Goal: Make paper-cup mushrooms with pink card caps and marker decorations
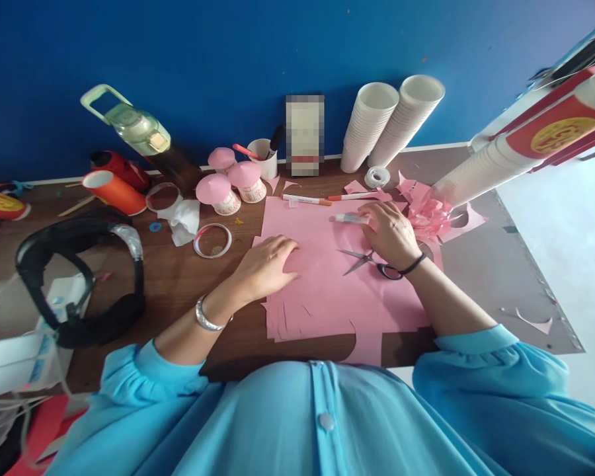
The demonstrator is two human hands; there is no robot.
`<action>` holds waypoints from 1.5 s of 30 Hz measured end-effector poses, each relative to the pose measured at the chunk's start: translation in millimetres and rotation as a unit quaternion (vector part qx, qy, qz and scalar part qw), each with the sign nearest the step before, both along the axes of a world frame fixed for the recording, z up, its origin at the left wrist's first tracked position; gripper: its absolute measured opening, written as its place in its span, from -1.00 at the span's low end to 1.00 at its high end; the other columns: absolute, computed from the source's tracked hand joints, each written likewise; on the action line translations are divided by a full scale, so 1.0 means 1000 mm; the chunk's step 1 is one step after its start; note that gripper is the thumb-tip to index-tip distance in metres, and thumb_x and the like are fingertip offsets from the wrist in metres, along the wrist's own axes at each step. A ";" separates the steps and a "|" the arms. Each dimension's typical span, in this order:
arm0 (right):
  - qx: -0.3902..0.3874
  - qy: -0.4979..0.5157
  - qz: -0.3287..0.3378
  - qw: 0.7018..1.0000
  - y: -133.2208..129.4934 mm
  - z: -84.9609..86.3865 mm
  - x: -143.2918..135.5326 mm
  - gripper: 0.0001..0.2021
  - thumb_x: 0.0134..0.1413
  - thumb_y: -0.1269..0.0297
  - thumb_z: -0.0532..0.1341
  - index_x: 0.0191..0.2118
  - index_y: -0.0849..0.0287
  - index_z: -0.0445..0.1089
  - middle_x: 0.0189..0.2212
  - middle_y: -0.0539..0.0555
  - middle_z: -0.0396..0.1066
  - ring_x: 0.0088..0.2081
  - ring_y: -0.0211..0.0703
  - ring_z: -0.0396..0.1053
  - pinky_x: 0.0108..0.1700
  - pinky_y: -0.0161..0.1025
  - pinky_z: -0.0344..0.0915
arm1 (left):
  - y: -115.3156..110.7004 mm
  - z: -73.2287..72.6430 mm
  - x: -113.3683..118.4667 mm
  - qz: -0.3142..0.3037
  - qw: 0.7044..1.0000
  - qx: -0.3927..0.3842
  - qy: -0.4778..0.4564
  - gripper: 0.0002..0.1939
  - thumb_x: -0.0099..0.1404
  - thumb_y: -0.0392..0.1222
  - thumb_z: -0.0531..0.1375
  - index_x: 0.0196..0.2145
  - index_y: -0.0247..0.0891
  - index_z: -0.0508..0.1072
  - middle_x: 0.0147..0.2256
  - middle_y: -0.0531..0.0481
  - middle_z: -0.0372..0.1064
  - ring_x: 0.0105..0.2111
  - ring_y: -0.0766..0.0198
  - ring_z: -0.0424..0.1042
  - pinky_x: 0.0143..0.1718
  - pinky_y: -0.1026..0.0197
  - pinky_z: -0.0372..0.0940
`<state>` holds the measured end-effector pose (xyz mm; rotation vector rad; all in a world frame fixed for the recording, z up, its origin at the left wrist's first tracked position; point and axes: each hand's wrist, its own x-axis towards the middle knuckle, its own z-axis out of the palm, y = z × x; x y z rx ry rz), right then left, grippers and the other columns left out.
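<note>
My left hand [272,264] rests at the left part of the pink paper sheets [322,291], its thumb and fingers apart with nothing between them. At the upper right of the sheets, my right hand [389,231] has its fingertips at one end of a small clear tube [352,218]. Black-handled scissors [359,260] lie with their blades spread on the paper, just below my right hand. Two markers [307,199] lie along the paper's top edge. Crumpled pink paper strips [429,215] sit right of my right hand.
Three small cups with pink cone tops [214,190], a pen cup [264,160] and a bottle [139,132] stand back left. Stacked white cups [369,125] and a tape roll [377,176] are back right. A black headband-like frame [84,277] lies left.
</note>
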<state>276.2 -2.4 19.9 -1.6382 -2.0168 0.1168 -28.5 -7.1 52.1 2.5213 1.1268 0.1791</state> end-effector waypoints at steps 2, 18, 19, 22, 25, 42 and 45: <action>0.038 -0.034 0.010 0.999 -0.009 0.003 -0.007 -0.73 0.13 0.50 0.18 -0.06 0.17 0.47 0.07 0.27 0.48 0.10 0.20 0.38 0.14 0.11 0.34 | 0.001 0.001 0.002 -0.010 1.000 0.005 0.026 -0.48 0.12 -0.22 0.47 -0.01 -0.26 0.40 -0.02 -0.15 0.50 -0.03 -0.02 0.51 -0.06 0.04 0.44; -0.034 -0.041 0.155 0.986 -0.069 0.001 -0.073 -0.70 0.18 0.25 0.39 -0.02 0.25 0.44 -0.06 0.23 0.52 -0.09 0.10 0.44 -0.09 -0.03 0.45 | 0.011 0.015 0.009 -0.020 0.990 -0.094 0.105 -0.71 0.21 -0.22 0.37 -0.21 -0.22 0.34 -0.10 -0.09 0.44 -0.10 0.07 0.48 -0.12 0.10 0.35; -0.037 -0.040 0.152 0.987 -0.070 0.001 -0.073 -0.67 0.17 0.24 0.40 -0.01 0.25 0.44 -0.05 0.24 0.51 -0.08 0.10 0.44 -0.08 -0.03 0.45 | 0.009 0.016 0.010 -0.016 0.990 -0.093 0.105 -0.69 0.21 -0.22 0.37 -0.17 -0.22 0.34 -0.10 -0.10 0.45 -0.09 0.06 0.48 -0.12 0.10 0.35; -0.054 -0.043 0.142 0.987 -0.071 -0.001 -0.074 -0.61 0.13 0.20 0.43 0.03 0.24 0.44 -0.01 0.24 0.49 -0.06 0.12 0.42 -0.08 -0.01 0.46 | 0.007 0.014 0.011 -0.024 0.992 -0.078 0.101 -0.55 0.19 -0.21 0.40 -0.04 -0.25 0.32 -0.03 -0.13 0.45 -0.04 0.04 0.48 -0.08 0.08 0.36; -0.075 -0.053 0.142 0.986 -0.071 -0.001 -0.076 -0.54 0.10 0.18 0.45 0.07 0.24 0.44 -0.01 0.24 0.47 -0.06 0.15 0.41 -0.07 0.03 0.47 | 0.007 0.011 0.011 -0.040 0.991 -0.057 0.116 -0.52 0.18 -0.15 0.43 -0.02 -0.25 0.34 0.02 -0.15 0.41 0.00 0.02 0.46 -0.05 0.07 0.37; -0.099 -0.024 0.132 0.986 -0.070 -0.003 -0.077 -0.56 0.02 0.19 0.49 -0.01 0.21 0.44 -0.01 0.24 0.44 -0.03 0.16 0.37 0.00 0.05 0.45 | 0.014 0.024 0.023 -0.078 0.977 -0.078 0.184 -0.65 0.21 -0.11 0.39 -0.14 -0.26 0.40 0.01 -0.19 0.40 0.05 -0.05 0.45 0.05 0.01 0.40; -0.099 -0.019 0.135 0.986 -0.069 -0.003 -0.077 -0.60 0.03 0.20 0.49 -0.06 0.21 0.44 -0.03 0.24 0.43 -0.04 0.15 0.36 0.00 0.05 0.44 | 0.013 0.023 0.023 -0.073 0.980 -0.071 0.173 -0.55 0.20 -0.12 0.39 -0.01 -0.27 0.38 0.06 -0.19 0.37 0.07 -0.03 0.44 0.07 0.02 0.40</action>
